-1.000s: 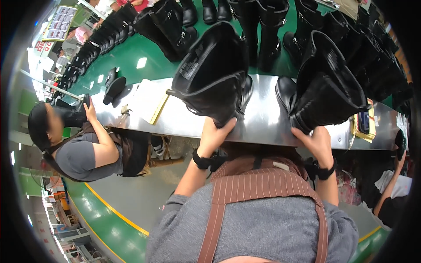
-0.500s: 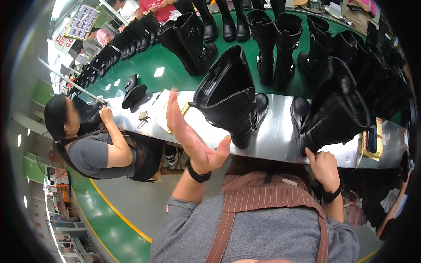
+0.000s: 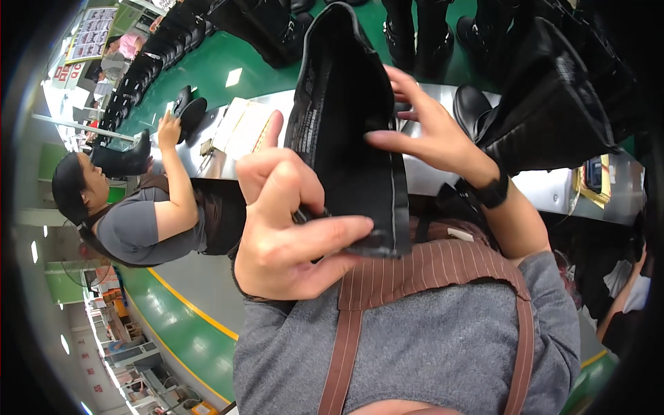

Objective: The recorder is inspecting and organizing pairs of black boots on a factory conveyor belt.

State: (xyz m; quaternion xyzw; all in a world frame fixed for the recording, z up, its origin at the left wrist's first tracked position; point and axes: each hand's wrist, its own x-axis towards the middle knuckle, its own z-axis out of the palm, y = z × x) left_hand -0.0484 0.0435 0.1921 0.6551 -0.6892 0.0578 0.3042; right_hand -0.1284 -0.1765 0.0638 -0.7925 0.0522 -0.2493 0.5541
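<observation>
A tall black boot stands close before me, its shaft top tilted toward me so that the lining shows. My left hand pinches the near edge of the shaft, thumb and index finger closed on it. My right hand straddles the shaft's right side, the thumb over the opening and the other fingers, somewhat spread, along the outer wall. The foot of this boot is hidden. To the right, a second tall black boot leans on the metal bench, touched by neither hand.
The steel bench edge runs in front of me, with a green table behind it carrying rows of black boots. Yellowish papers lie at left, more papers at right. A co-worker sits at left, one hand at a black shoe.
The boot has come nearer and tilted toward me. My left hand, raised and spread before, now pinches its edge. My right hand has left the second boot and reached this one.
</observation>
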